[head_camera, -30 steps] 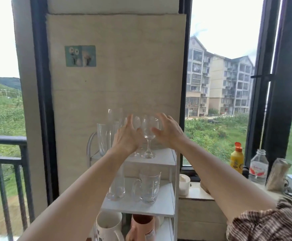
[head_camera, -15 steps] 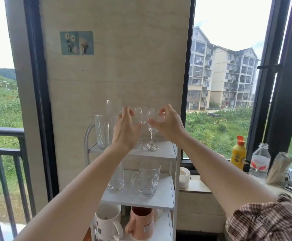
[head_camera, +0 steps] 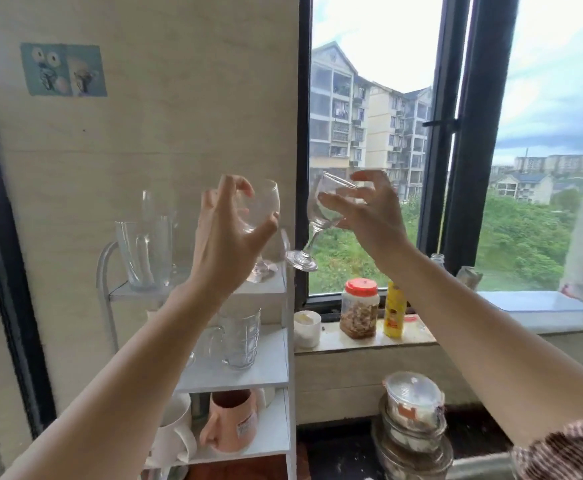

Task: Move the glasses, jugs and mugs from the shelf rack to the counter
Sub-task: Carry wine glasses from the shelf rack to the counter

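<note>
Head view: we've got two clear stemmed wine glasses, right one [head_camera: 328, 209] tilted, clear of the white shelf rack [head_camera: 272, 289], right hand [head_camera: 366, 213] cupping it; left hand [head_camera: 227, 230] wraps the other [head_camera: 260, 209]. Next, carry both to the counter.

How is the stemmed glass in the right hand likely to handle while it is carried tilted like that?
The stemmed glass looks thin and clear, so probably fragile and light. The right hand holds only its smooth bowl with spread fingers, so it may slip. Its narrow stem and small foot suggest it tips easily once set down.
</note>
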{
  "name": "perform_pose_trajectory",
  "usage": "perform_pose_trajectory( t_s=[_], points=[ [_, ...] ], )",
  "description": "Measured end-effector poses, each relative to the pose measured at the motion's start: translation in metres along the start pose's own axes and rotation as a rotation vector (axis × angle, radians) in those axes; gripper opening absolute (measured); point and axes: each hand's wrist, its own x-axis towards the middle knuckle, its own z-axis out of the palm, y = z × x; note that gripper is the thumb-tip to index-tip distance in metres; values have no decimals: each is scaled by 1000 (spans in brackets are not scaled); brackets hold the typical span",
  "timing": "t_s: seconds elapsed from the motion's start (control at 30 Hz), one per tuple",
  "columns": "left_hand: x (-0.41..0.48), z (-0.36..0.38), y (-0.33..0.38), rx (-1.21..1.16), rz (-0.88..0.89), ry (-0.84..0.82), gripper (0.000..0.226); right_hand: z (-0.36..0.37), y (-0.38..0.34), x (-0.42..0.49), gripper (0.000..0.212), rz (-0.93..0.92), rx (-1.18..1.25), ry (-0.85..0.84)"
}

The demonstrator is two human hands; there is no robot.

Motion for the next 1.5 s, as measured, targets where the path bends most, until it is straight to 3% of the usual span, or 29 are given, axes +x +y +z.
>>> perform_pose_trajectory(
  t_s=[0.17, 0.3, 0.43, 0.6, 0.77, 1.03, 1.27, 1.5],
  points=[
    [-34, 63, 63, -222, -28, -141, 43, -102, 8, -39, 62, 88, -137, 106],
    [-71, 122, 130, -353, -97, -280, 66, -201, 15, -77, 60, 163, -250, 219],
    [-118, 183, 214, -444, -105, -432, 83, -313, 14, -125, 60, 224, -334, 295],
    [-196, 257, 341, -580, -166, -593, 88, -466, 4, -196, 64, 286, -429, 354],
    [-268, 324, 469, -763, -247, -812, 55, -612, -6, -270, 66, 431, -476, 460],
    [-361, 421, 648, -950, -215, -1082, 58, -799, -28, -379, 85, 565, -598, 674],
    [-427, 520, 781, -1018, -99, -1226, 48, -946, -23, -431, 72, 653, -713, 782],
    [-498, 649, 906, -997, 37, -1396, 66, -1096, 16, -473, 58, 771, -716, 903]
  ],
)
